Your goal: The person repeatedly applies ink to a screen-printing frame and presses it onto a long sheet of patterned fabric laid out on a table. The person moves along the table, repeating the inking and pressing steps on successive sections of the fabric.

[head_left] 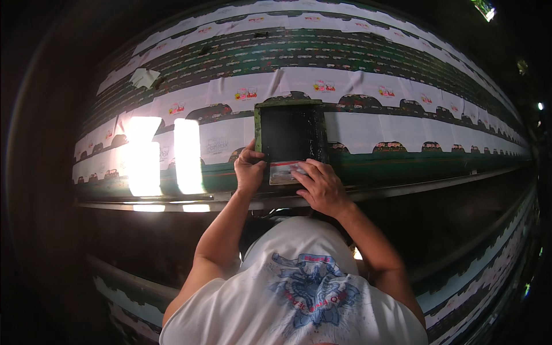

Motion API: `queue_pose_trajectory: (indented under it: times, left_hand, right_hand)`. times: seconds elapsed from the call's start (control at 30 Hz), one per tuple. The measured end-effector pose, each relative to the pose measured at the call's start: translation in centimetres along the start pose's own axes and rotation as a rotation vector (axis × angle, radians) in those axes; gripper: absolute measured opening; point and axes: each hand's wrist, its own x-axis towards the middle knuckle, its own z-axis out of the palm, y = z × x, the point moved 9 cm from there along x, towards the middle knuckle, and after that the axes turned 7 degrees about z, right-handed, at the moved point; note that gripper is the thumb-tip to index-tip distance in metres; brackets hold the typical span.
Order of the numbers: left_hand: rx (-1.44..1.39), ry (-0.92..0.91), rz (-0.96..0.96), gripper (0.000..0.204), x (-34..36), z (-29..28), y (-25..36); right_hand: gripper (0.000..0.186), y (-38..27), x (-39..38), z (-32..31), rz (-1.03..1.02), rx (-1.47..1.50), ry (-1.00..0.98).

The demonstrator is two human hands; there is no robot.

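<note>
In front of me a screen-printing frame (290,132), with a dark panel and worn green edges, lies over the row of white cloth pieces. My left hand (250,167) is closed at its near left edge, the thumb and fingers pressed together there. At the near end of the frame is a pale grey flat strip (282,173) with a red line along its far edge. Bent, slightly blurred fingers of my right hand (322,185) grip the right part of this strip, the thumb nearer me. The fingers cover part of it, and its exact kind is unclear.
Long green tables (374,172) carry rows of white cloth pieces (293,83), several with small red and yellow prints. A metal rail (402,190) runs along the near edge. Bright sunlight patches fall at left. A crumpled pale cloth (145,78) lies farther back. More rows stand behind me.
</note>
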Motion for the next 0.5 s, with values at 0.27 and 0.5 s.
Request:
queue_pose_trajectory:
  times: [0.27,0.5]
  left_hand:
    - [0.232,-0.022,0.087,0.032,-0.5,0.2,0.8]
    - [0.772,-0.200,0.382,0.053,-0.1,1.3,7.4]
  right_hand:
    - [0.039,1.3,3.7,5.4,-0.017,-0.138,-0.294]
    - [0.039,6.8,11.2,4.9,0.177,0.063,-0.581]
